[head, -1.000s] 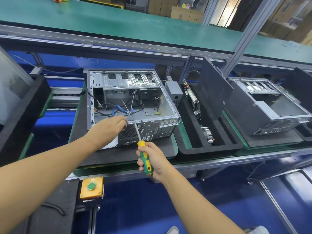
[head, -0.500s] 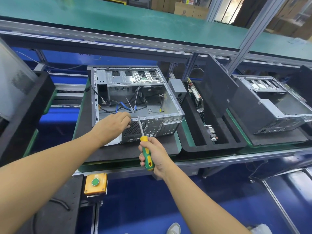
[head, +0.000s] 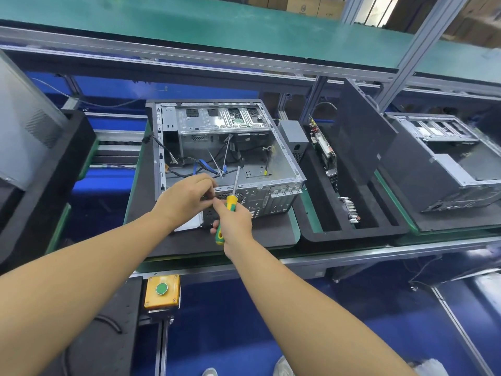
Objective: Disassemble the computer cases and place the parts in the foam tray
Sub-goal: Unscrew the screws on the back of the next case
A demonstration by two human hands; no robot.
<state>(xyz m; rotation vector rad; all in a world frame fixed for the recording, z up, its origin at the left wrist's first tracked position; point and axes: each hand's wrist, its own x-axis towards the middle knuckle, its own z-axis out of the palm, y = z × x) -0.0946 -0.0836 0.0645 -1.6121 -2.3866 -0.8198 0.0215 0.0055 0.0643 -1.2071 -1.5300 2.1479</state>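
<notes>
As the computer case (head: 284,161) lies open-side-up for access, R hand (head: 235,221) grips the screwdriver (head: 231,202), shaft tipped up off the metal, prob. parked btwn screws. L hand (head: 187,199) curls at the near rim, can't tell if pinching anything. The foam tray (head: 352,234) sits just right of it.

Both bare arms reach forward, the left from 8 o'clock, the right from 5 o'clock. The left hand (head: 187,202) has bent fingers, tips close together. At its 4 o'clock, touching it, the right hand (head: 236,222) grips a screwdriver (head: 231,202).
</notes>
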